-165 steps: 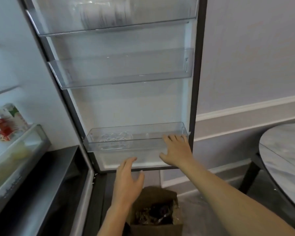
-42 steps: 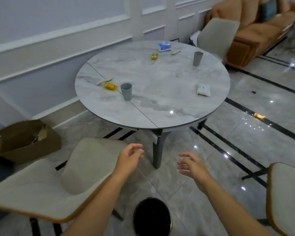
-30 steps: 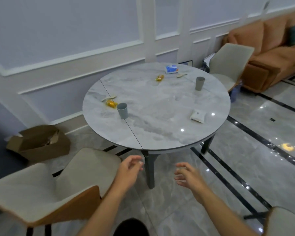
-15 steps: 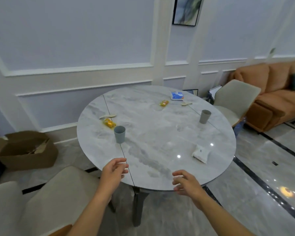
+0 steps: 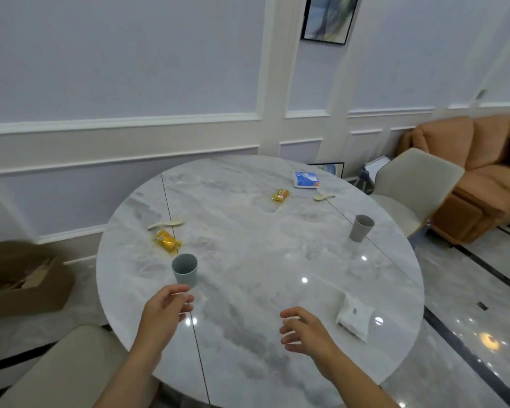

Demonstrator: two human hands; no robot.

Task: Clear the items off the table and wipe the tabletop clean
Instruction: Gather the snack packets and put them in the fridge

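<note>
I note left grip (image 5: 164, 315) and right grip (image 5: 305, 329) empty, loosely curled, over worktop (image 5: 248, 260) near edge; open marble between; cup (image 5: 185, 270) just beyond left.

Our bare forearms extend forward, side by side and apart; our left hand (image 5: 164, 312) and right hand (image 5: 306, 331) hover with fingers loosely curled, both empty
</note>
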